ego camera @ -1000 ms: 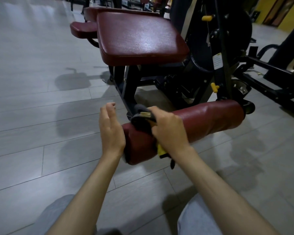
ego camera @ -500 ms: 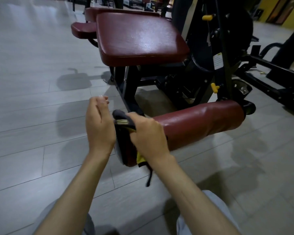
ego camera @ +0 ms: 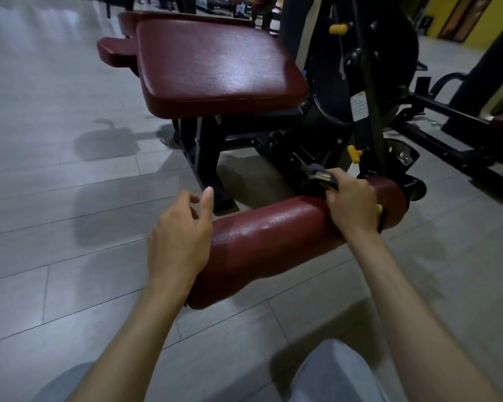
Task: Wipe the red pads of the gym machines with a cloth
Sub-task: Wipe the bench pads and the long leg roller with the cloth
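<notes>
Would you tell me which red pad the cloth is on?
The red cylindrical roller pad, where the right hand holds the dark cloth, not the flat red seat pad.

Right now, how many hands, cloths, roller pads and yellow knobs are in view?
Hands: 2, left hand and right hand
Cloth: 1
Roller pad: 1
Yellow knobs: 2, upper knob and lower knob
Total: 6

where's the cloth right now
In the head view, the cloth is right of centre, gripped by the right hand on the red roller pad near its far end, below a yellow knob.
</notes>
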{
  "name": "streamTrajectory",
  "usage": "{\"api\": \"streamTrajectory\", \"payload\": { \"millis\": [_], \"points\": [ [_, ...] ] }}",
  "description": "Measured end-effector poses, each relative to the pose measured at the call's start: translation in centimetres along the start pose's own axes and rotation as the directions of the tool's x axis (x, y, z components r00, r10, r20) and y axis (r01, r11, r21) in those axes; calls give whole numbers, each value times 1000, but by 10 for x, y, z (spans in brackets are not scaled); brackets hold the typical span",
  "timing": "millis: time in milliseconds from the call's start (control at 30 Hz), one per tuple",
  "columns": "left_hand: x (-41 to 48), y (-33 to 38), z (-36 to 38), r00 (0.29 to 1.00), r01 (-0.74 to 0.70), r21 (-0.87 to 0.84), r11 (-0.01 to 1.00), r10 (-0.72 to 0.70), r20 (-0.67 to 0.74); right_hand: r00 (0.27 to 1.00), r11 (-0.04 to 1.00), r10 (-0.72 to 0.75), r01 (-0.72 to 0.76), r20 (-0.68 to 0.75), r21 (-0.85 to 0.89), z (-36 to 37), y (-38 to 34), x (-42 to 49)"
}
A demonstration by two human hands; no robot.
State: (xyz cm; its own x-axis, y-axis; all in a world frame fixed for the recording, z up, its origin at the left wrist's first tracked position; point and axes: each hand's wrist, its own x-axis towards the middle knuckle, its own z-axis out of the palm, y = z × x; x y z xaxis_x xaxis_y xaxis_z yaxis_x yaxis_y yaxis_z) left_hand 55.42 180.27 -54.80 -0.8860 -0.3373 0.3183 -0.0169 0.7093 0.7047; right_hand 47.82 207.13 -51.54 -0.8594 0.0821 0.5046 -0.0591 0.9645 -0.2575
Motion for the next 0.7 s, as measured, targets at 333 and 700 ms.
{"api": "streamTrajectory", "payload": {
  "millis": [333, 700],
  "points": [
    [-5, 1, -1, 1000, 9, 42, 999, -8, -18, 999, 996, -24, 27, 35, -84, 1, 55, 36],
    [-2, 3, -1, 999, -10, 31, 999, 12, -45, 991, 988, -130, 131, 19, -87, 2, 70, 35]
  ]
}}
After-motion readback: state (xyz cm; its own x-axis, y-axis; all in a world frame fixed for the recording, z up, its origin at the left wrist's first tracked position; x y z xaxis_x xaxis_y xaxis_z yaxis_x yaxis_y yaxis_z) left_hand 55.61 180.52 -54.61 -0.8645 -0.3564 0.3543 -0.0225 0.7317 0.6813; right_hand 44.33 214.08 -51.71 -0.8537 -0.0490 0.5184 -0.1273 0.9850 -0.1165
